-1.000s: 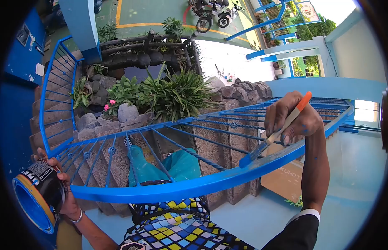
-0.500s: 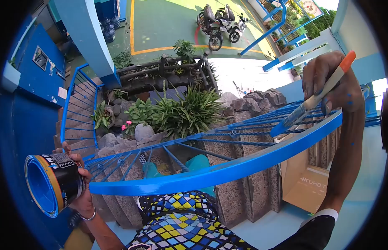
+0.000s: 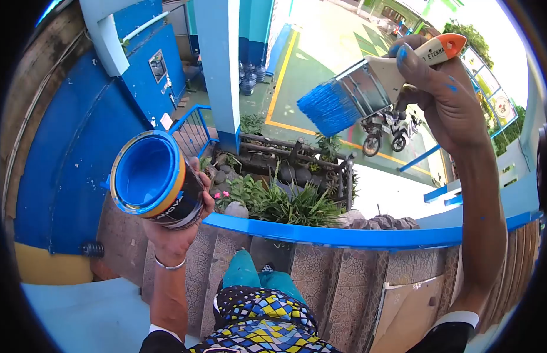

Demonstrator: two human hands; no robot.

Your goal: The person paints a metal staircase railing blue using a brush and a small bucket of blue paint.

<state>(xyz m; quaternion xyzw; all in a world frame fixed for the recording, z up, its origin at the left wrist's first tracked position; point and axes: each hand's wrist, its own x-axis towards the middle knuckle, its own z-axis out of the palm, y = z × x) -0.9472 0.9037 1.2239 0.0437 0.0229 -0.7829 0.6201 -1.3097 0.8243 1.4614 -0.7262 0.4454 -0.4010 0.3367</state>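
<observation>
Two hands are held above a handrail (image 3: 344, 237) judged already coated blue along its visible length; a paint can (image 3: 153, 179) is clasped in the closed left hand (image 3: 173, 232), a loaded brush (image 3: 367, 85) pinched in the right hand (image 3: 441, 88), suggesting work remains.

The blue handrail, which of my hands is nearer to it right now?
Left. The left hand, gripping the paint can, is just beside the left end of the handrail. The right hand holds the brush high above the handrail.
</observation>
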